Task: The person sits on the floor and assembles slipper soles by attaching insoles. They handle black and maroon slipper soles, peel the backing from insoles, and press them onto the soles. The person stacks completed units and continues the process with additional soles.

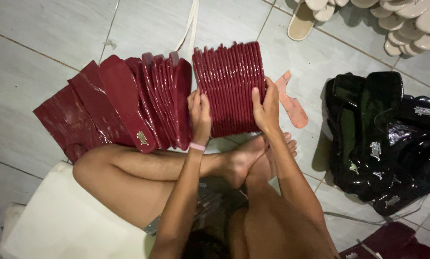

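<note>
At the centre of the frame a stack (230,86) of dark red insoles stands on edge on the floor (27,48), its ribbed edges packed tight and upright. The left hand (199,115) presses flat against the stack's left face, fingers (203,103) closed upon it; the right hand (266,109) clamps the right face, fingers (257,98) curled over the edge. Left of the stack, touching the left hand, more glossy red insoles (123,110) lie fanned and leaning, smooth as patent leather, one bearing a small metal tag. A single pink sole (291,101) lies flat just right of the stack. At right sits a heap of shiny black insoles (383,139); cream soles (407,24) pile in the upper right corner. Pale grey tiles cover the floor.
</note>
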